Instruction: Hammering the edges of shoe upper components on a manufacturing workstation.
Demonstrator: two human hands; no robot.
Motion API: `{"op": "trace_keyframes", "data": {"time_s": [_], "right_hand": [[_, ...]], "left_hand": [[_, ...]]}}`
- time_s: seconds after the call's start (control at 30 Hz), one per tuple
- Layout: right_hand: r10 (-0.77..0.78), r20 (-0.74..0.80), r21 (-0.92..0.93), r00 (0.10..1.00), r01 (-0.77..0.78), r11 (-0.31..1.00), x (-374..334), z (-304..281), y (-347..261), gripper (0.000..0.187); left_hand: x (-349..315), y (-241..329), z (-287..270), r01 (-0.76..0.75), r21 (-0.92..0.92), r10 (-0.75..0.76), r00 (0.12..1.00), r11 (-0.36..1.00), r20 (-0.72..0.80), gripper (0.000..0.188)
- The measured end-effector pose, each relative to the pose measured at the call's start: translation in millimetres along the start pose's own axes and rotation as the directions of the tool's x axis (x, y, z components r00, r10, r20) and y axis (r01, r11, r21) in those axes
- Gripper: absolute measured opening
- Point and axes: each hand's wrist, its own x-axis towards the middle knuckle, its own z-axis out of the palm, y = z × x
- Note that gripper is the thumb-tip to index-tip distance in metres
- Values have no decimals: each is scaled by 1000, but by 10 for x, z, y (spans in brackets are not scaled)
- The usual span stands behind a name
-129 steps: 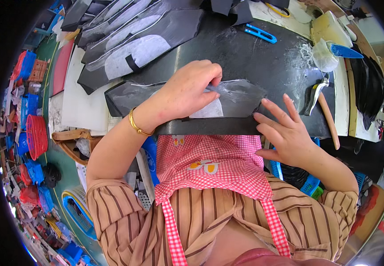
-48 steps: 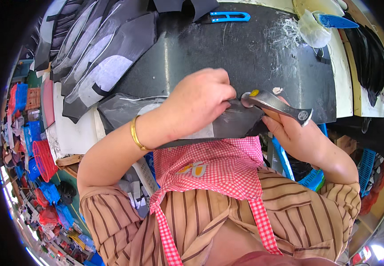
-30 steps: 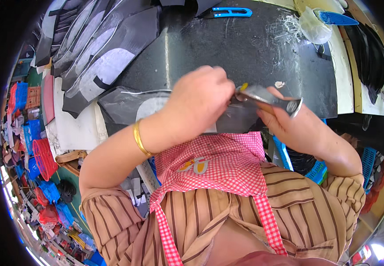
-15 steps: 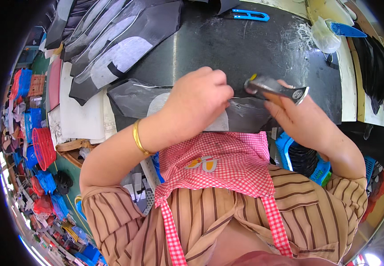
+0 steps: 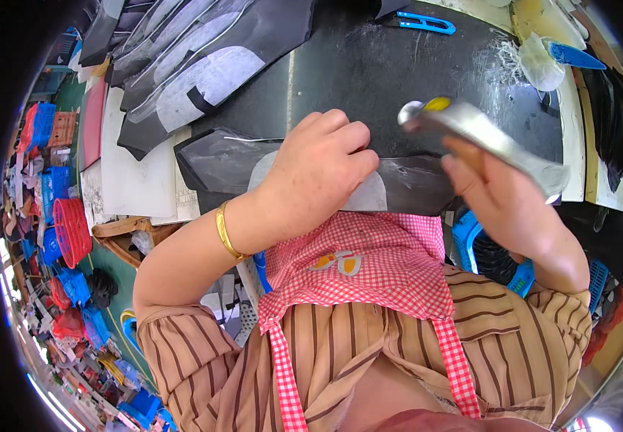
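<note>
Dark grey panel (image 5: 419, 181): flat along the near side of the black counter (image 5: 376, 79), long axis running left to right in front of your checked apron (image 5: 354, 241). Your left hand (image 5: 329, 158) is over its middle, wrist and forearm crossing the near edge. Fingers curled in, thumb close against the index finger; fingertips turned under, so cannot tell whether they pinch the panel. Pale grey patch (image 5: 375, 191) on the panel shows on both sides of that hand.

Your right hand (image 5: 495, 180) is closed round the brown handle of a hammer (image 5: 488, 135), just beyond the panel's right end. Hammer head blurred; rounded face points toward your left hand, near but apart from it.

Edges: panel's near edge lies next to the apron, about along the counter's near edge. Left end tapers toward a white sheet (image 5: 135, 169). Pale line follows the far edge at left.

Room: black surface runs from your left hand out to the blue thread snips (image 5: 426, 23). Far left is bounded by a stack of similar panels (image 5: 214, 75), its lowest corner near your panel's left end. Counter's right edge passes close to the hammer's far end.
</note>
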Motion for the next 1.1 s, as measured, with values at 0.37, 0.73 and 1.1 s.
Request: {"op": "trace_keyframes", "data": {"time_s": [0.37, 0.73, 1.1], "right_hand": [[-63, -58, 57, 996, 66, 996, 34, 60, -37, 19], [-233, 111, -195, 966, 251, 948, 109, 116, -96, 15], [-132, 47, 72, 990, 129, 989, 266, 263, -135, 26]], "left_hand": [[-145, -126, -101, 68, -135, -69, 998, 988, -3, 20], [-236, 45, -30, 121, 32, -116, 987, 992, -109, 22], [-466, 30, -108, 137, 1, -135, 982, 991, -133, 25]]}}
